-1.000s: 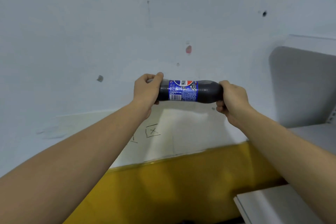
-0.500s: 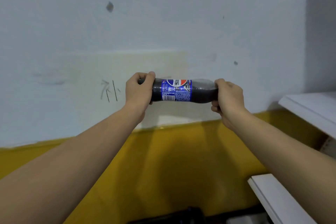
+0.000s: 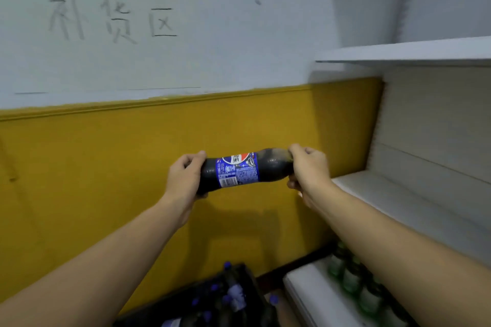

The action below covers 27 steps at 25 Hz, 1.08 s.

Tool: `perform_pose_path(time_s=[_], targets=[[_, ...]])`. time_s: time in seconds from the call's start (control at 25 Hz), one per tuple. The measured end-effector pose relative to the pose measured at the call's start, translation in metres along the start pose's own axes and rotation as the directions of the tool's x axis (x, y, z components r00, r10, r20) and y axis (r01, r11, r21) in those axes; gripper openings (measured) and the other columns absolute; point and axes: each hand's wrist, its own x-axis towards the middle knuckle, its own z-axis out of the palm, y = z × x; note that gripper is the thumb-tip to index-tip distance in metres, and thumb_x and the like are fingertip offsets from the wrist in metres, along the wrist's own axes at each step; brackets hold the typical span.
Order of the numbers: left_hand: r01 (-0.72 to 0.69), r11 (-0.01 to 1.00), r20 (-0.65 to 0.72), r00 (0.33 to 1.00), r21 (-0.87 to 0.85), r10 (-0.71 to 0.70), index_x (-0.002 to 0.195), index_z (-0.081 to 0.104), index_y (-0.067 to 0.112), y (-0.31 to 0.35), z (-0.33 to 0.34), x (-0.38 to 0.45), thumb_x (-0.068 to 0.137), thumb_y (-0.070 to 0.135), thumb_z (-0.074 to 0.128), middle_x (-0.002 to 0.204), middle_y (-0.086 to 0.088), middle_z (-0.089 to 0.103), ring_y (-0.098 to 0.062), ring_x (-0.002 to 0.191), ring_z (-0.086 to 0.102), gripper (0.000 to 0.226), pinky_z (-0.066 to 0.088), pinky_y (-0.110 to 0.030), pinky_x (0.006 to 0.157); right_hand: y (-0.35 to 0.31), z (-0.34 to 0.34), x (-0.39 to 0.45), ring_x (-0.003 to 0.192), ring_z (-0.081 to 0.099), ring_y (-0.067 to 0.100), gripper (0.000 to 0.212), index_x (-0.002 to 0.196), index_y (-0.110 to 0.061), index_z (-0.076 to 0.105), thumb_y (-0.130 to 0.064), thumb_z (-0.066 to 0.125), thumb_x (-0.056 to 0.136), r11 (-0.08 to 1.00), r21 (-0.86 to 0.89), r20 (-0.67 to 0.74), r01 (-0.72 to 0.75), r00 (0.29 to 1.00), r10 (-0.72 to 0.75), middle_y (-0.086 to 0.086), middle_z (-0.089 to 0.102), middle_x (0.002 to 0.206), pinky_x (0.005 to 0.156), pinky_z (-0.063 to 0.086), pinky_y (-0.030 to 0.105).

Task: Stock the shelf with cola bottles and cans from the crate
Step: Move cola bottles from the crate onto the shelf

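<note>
Background from my feed: wall (image 3: 159,61) is white up top with handwritten characters (image 3: 111,20), yellow panel (image 3: 106,167) below. White shelf unit (image 3: 414,194) sits at the right edge; I see an upper board and a middle board, both bare where visible. Lowest board carries a row of green bottles (image 3: 353,279), partly hidden behind the right forearm.

Cola bottle (image 3: 239,170) is in the air in front of the yellow panel, held lying roughly sideways, right end tilted slightly up. Dark liquid, blue label facing me. It's left of the middle shelf board, not touching it.

Left hand (image 3: 186,175) is wrapped around the left end of the bottle, thumb on top, fingers curled around it. Right hand (image 3: 308,170) grips the right end, fingers curled over it. Which end is the cap I can't tell, both ends are covered by the hands. Some pale foam or haze shows inside near the right end.

Crate (image 3: 212,300) is at the bottom of the view, dark, blurred, with several blue-capped bottles (image 3: 228,292) standing in it. It sits on the floor against the yellow panel, just left of the shelf's lowest board. Cans I can't make out at this blur.
</note>
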Motion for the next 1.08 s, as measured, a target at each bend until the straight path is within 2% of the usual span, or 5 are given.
perform_pose_path(time_s=[0.32, 0.52, 0.72, 0.88, 1.08], targets=[[0.097, 0.994, 0.49, 0.869, -0.052, -0.059, 0.103, 0.062, 0.017, -0.005, 0.215, -0.109, 0.09, 0.027, 0.071, 0.092, -0.008, 0.067, -0.022, 0.072, 0.06, 0.019, 0.041, -0.029, 0.053, 0.014, -0.263, -0.055, 0.047, 0.035, 0.02, 0.013, 0.085, -0.012, 0.053, -0.022, 0.056, 0.094, 0.991, 0.077, -0.393, -0.108, 0.91, 0.13, 0.006, 0.04, 0.057, 0.041, 0.038, 0.025], [0.202, 0.978, 0.647, 0.753, -0.052, -0.121, 0.112, 0.062, 0.014, -0.017, 0.311, -0.17, 0.088, 0.028, 0.076, 0.104, -0.01, 0.071, -0.022, 0.082, 0.065, 0.031, 0.045, -0.03, 0.057, 0.028, -0.369, -0.096, 0.047, 0.035, 0.019, 0.013, 0.088, -0.01, 0.056, -0.02, 0.052, 0.095, 0.984, 0.121, -0.569, -0.13, 0.803, 0.177, 0.006, 0.038, 0.054, 0.042, 0.041, 0.024], [0.311, 0.948, 0.614, 0.762, -0.066, -0.207, 0.121, 0.056, 0.016, -0.07, 0.344, -0.149, 0.087, 0.029, 0.077, 0.108, -0.012, 0.069, -0.022, 0.091, 0.068, 0.042, 0.052, -0.036, 0.072, 0.083, -0.377, -0.059, 0.044, 0.035, 0.017, 0.015, 0.095, -0.008, 0.057, -0.022, 0.051, 0.098, 0.962, 0.193, -0.556, -0.195, 0.786, 0.27, 0.007, 0.041, 0.061, 0.044, 0.04, 0.026], [0.421, 0.906, 0.585, 0.747, -0.047, -0.317, 0.112, 0.063, 0.015, -0.136, 0.361, -0.091, 0.093, 0.028, 0.063, 0.111, -0.016, 0.068, -0.026, 0.1, 0.066, 0.023, 0.054, -0.036, 0.079, 0.151, -0.35, -0.006, 0.048, 0.038, 0.018, 0.022, 0.104, -0.009, 0.059, -0.029, 0.056, 0.095, 0.931, 0.249, -0.504, -0.267, 0.785, 0.36, 0.006, 0.043, 0.066, 0.046, 0.039, 0.027], [0.228, 0.968, 0.634, 0.734, 0.108, -0.244, 0.139, 0.053, 0.016, -0.188, 0.403, -0.041, 0.096, 0.005, 0.058, 0.127, -0.011, 0.062, -0.026, 0.114, 0.063, 0.044, 0.054, -0.045, 0.101, 0.184, -0.356, 0.052, 0.051, 0.045, 0.02, 0.023, 0.113, -0.008, 0.06, -0.023, 0.054, 0.096, 0.941, 0.167, -0.551, -0.293, 0.764, 0.336, 0.006, 0.05, 0.07, 0.048, 0.045, 0.028]])
